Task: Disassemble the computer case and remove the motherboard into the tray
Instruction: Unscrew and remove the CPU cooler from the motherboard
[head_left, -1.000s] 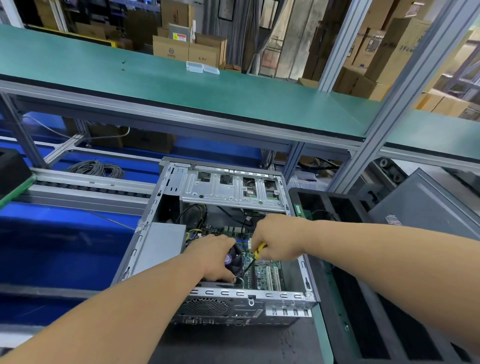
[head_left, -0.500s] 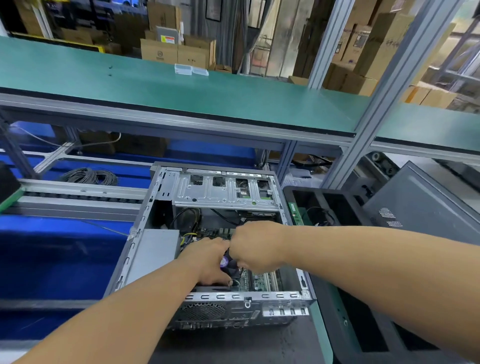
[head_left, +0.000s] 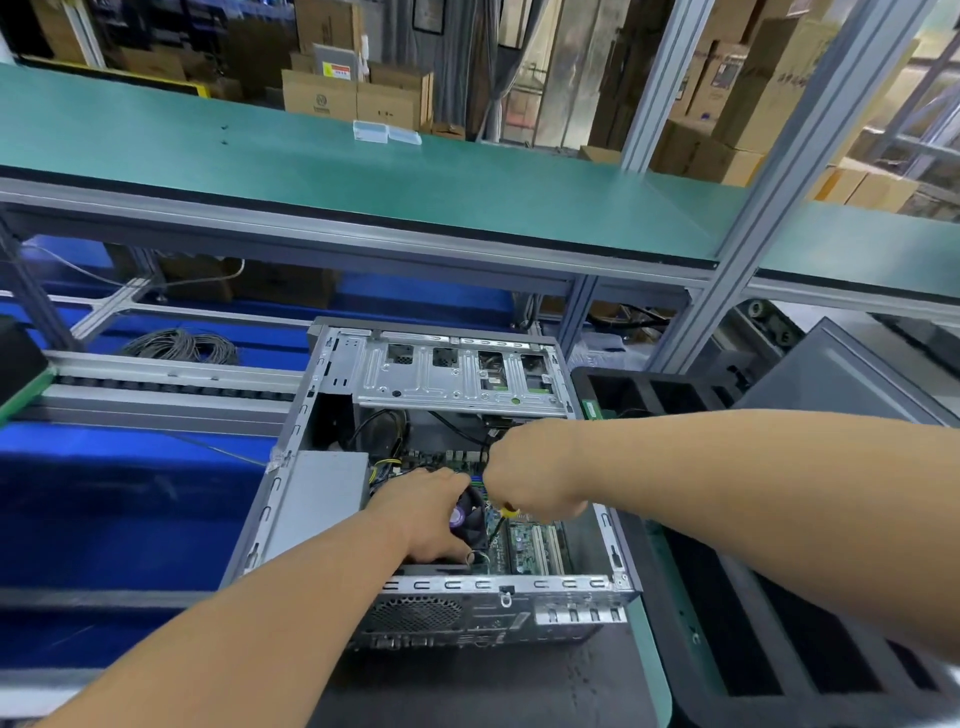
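Note:
An open grey computer case (head_left: 332, 499) lies on its side before me, its green motherboard (head_left: 535, 545) showing at the bottom. My left hand (head_left: 421, 514) rests curled on the black CPU cooler fan (head_left: 470, 517) inside the case. My right hand (head_left: 530, 475) grips a screwdriver with a yellow handle (head_left: 509, 512), its dark shaft pointing down at the board just right of the fan. A black compartmented tray (head_left: 675, 525) stands right of the case.
A silver drive cage (head_left: 457, 379) spans the case's far end, a grey power supply (head_left: 317, 499) its left side. The case's dark side panel (head_left: 831, 374) leans at the far right. A green shelf (head_left: 363, 171) hangs overhead. A cable coil (head_left: 182, 345) lies far left.
My right hand moved left over the fan, then drew back right, so the screwdriver's yellow handle shows again. My left hand stayed on the cooler fan.

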